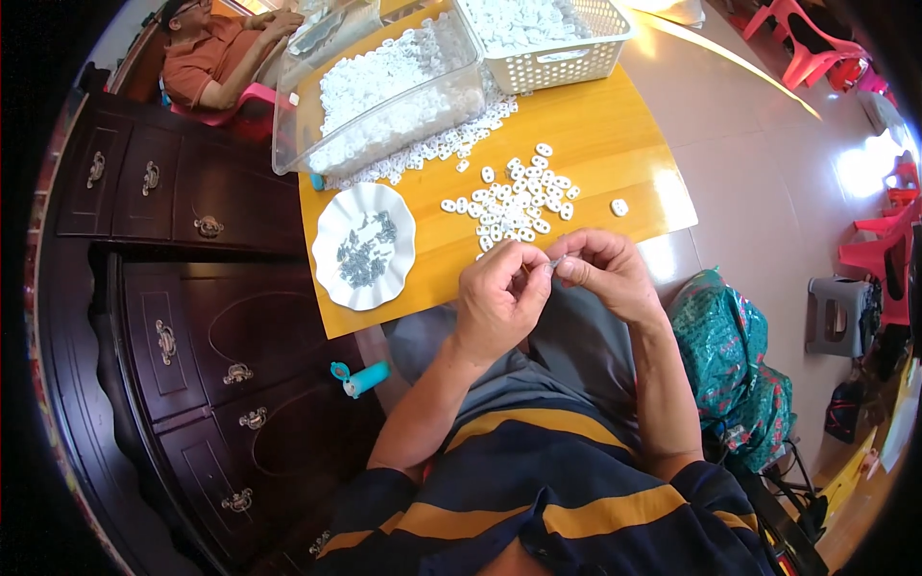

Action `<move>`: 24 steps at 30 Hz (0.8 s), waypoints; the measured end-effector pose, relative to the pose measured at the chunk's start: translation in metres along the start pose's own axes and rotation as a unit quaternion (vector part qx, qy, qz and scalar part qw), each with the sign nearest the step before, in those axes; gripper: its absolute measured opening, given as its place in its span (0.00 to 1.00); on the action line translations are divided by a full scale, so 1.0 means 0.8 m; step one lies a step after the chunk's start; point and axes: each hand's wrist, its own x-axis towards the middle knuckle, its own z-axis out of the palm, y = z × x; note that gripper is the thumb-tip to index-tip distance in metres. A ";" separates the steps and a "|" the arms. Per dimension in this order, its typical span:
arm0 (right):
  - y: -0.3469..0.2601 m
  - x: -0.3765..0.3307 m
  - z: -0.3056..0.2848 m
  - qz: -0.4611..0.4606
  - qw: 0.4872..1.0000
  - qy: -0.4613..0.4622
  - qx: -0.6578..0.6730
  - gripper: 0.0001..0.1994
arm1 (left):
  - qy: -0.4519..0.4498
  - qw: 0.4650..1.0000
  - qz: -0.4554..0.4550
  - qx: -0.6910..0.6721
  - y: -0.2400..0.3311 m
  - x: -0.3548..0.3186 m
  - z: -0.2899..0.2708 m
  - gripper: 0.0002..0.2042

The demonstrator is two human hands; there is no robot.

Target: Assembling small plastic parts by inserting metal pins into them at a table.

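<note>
My left hand (501,300) and my right hand (611,276) meet over the table's near edge, fingertips pinched together. Between them is something small and pale, mostly covered by the fingers, too small to name. Just beyond lies a loose pile of white oval plastic pieces (519,199), each with two dark holes. One single white piece (618,207) rests apart, to the right of the pile. Left of my hands stands a white plate with a wavy rim (325,278), holding many tiny dark grey metal-looking bits (365,252).
At the table's far side stand a clear plastic bin (317,152) and a cream perforated basket (562,72), both full of white pieces. Dark drawers (211,326) line the left, a teal bottle (367,378) near them. A green bag (720,336) sits right. Another person (206,58) sits far left.
</note>
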 end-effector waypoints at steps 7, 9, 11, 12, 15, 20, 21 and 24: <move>0.006 0.003 0.007 -0.011 0.997 0.036 -0.062 0.07 | 0.004 1.000 -0.003 -0.013 -0.005 -0.004 0.001 0.02; 0.004 0.002 0.009 0.008 0.997 0.045 -0.061 0.07 | 0.009 1.000 -0.004 -0.003 -0.004 -0.003 0.000 0.02; 0.003 0.001 0.010 0.004 0.997 0.054 -0.061 0.06 | 0.009 1.000 -0.004 0.001 -0.004 -0.003 -0.001 0.02; 0.003 0.001 0.010 0.004 0.997 0.054 -0.061 0.06 | 0.009 1.000 -0.004 0.005 -0.004 -0.003 -0.002 0.02; 0.005 0.003 0.009 -0.012 0.996 0.067 -0.066 0.06 | 0.019 1.000 -0.014 0.000 -0.003 -0.003 -0.002 0.02; 0.006 0.004 0.009 -0.050 0.989 0.075 -0.114 0.09 | 0.015 1.000 -0.021 -0.006 0.003 0.000 -0.003 0.02; 0.005 0.004 0.009 -0.051 0.989 0.075 -0.114 0.09 | 0.012 0.999 -0.032 -0.011 0.003 0.001 -0.004 0.02; 0.002 0.004 0.012 -0.069 0.987 0.048 -0.140 0.11 | 0.006 1.000 -0.022 0.002 -0.001 0.003 -0.006 0.02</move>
